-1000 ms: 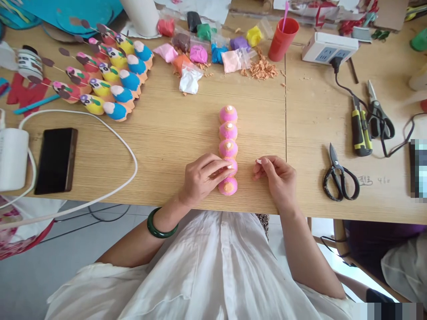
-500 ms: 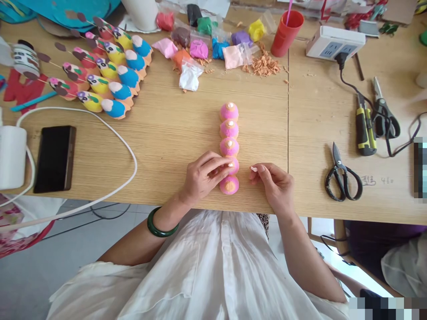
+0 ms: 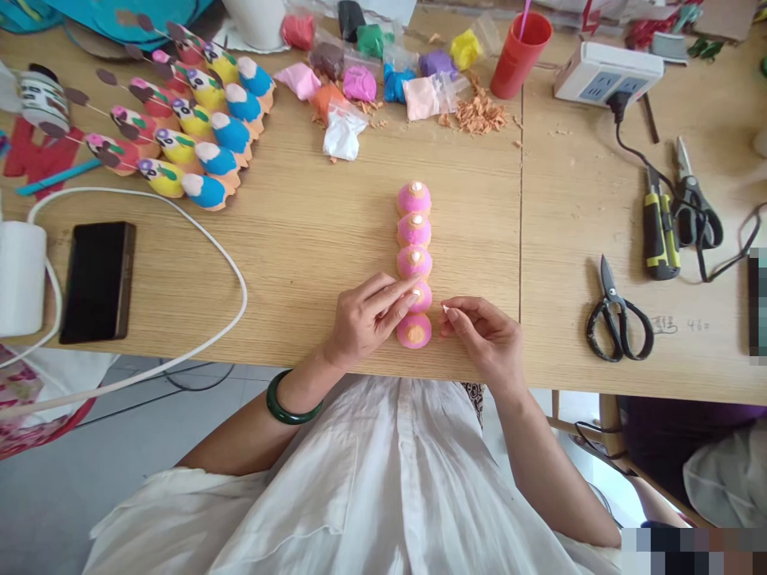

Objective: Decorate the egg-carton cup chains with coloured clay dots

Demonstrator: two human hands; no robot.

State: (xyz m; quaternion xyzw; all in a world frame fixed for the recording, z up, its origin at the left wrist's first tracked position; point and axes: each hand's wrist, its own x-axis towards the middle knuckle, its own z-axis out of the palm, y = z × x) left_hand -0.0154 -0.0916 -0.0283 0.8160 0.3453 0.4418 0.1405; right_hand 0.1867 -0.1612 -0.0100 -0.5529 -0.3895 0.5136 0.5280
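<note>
A strip of pink-painted egg-carton cups [image 3: 414, 231] runs away from the table's front edge. Small white clay dabs sit on the tops of the farther cups; the nearest cup shows a bare tan top. My left hand [image 3: 375, 313] reaches in from the left, its thumb and fingertips closed against the fourth cup and its white dab. Just right of the strip, my right hand [image 3: 486, 334] pinches a small bit of white clay [image 3: 445, 309] between thumb and index finger, apart from the cups.
Bags of coloured clay, including white [image 3: 344, 136], lie at the back near a red cup [image 3: 521, 56]. Painted egg-carton figures [image 3: 207, 189] stand left, above a phone [image 3: 99, 281] and white cable. Scissors [image 3: 617, 315], a utility knife [image 3: 661, 231] and a power strip [image 3: 608, 76] are right.
My right hand has moved slightly left, bringing the white clay bit closer to the strip. My left hand stays at the fourth cup, its index finger a little farther forward.
</note>
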